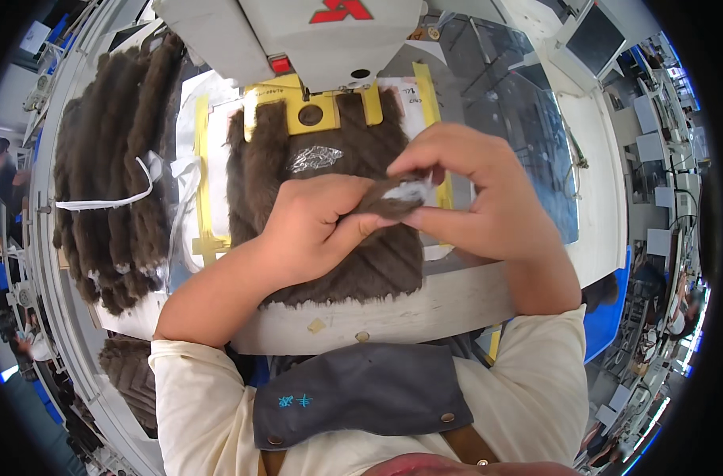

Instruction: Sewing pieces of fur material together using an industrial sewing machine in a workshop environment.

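Note:
A small piece of brown fur (389,205) with a white patch on it is pinched between my two hands, over the right side of a larger fur panel. My left hand (314,226) grips its left end between thumb and bent fingers. At its right end, the thumb and fingertips of my right hand (488,190) close on the edge. Under my hands lies the brown fur panel (361,270), its lower edge ragged. A shiny clear plastic patch (315,159) rests on the panel. My hands hide part of the panel.
A white sewing machine head (330,40) stands over a yellow plate (334,111) with a round hole, at the panel's far edge. Stacked fur strips (115,174) tied with a white band (107,204) lie at left. A blue bin (611,317) is at right.

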